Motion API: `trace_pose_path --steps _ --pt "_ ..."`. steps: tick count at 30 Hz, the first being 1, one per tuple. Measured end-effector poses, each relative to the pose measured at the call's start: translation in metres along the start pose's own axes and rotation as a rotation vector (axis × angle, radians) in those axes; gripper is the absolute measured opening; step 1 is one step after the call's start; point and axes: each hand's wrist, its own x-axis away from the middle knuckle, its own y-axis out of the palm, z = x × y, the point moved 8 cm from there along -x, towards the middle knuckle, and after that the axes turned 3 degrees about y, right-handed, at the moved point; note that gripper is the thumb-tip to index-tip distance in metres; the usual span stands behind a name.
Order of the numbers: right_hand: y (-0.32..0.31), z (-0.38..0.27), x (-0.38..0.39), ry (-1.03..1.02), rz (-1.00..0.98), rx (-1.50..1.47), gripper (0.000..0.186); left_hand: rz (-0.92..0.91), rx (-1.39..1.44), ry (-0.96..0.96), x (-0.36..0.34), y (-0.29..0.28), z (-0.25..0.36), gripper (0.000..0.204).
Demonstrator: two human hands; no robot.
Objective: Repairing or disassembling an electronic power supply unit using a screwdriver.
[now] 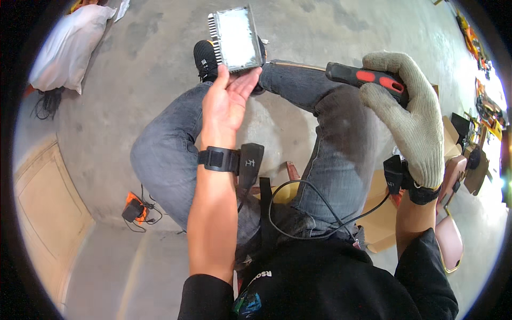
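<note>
The person sits with bent knees in grey jeans [176, 154] above a grey concrete floor [154, 48].

The bare left hand [226, 101] is up in front of the person. Its fingers are mostly straight, and the fingertips [250, 77] touch the bottom edge of a flat grey metal block with a row of thin fins along one side [236, 38]. The thumb presses on the block's left corner. The block is held up over the floor, just above a black shoe [205, 57]. Its wide pale face looks up at the camera. A black wrist strap [218, 159] goes around the left wrist.

The right hand [408, 114] wears a beige knitted glove. It is closed around the black and red handle of a screwdriver [368, 77]. The handle sticks out to the left, over the right knee. The tool's tip cannot be seen. A black strap is on this wrist too.

A black cable [314, 197] loops across the lap. A white bag [69, 45] lies on the floor far to the left. A small orange and black device [134, 208] lies on the floor beside the left leg. Brown cardboard [381, 224] lies under the right arm.
</note>
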Motion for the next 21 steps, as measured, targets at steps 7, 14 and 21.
trace_pose_path --steps 7,14,21 --pt "-0.009 0.002 0.002 -0.098 0.051 0.074 0.036 0.021 -0.067 0.030 -0.005 0.001 0.002 0.053" --pt "-0.007 0.009 0.006 -0.062 0.026 0.001 0.038 -0.036 -0.003 -0.070 -0.005 -0.003 -0.004 0.066" --pt "-0.009 0.008 0.005 -0.075 0.042 0.042 0.037 -0.106 0.338 -0.226 0.001 0.018 -0.026 0.091"
